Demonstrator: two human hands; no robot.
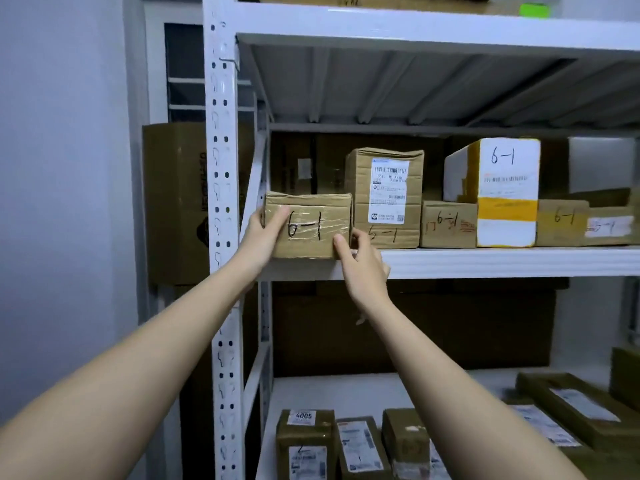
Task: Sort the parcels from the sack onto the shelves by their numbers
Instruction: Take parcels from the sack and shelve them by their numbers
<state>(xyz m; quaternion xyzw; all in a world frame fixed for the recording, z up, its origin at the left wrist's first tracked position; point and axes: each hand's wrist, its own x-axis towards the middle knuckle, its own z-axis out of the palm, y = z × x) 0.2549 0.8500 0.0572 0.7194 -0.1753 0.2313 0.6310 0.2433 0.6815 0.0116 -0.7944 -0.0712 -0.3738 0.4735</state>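
Plainly the rack [221, 168] sets the limits: its white upright stands just left of the slot, and the middle shelf [485, 261] already carries a row of parcels marked 6-1, so the number matches and the place looks right. That row starts with a tall box [384, 197] bearing a printed label, then a low box [448, 224], then a white and yellow parcel [507, 192], with further ones to the right. The gap between the upright and the tall box is narrow, so I judge the box in hand should go in straight, its face square to the shelf edge, without nudging the neighbour.

The box [308, 225], brown, taped, with 6-1 written on its front, sits at the shelf's left end, its bottom edge at the front lip; whether it rests fully on the shelf I cannot tell. It looks to stand further forward than the row, so a level push back should line it up while keeping the number readable.

The left hand [266, 233] grips its left end, thumb lying across the front face. The right hand [363, 261] pinches the lower right corner, thumb on the front and fingers curled behind, close against the tall box. Freeing that hand first seems wise, since it has the least room.
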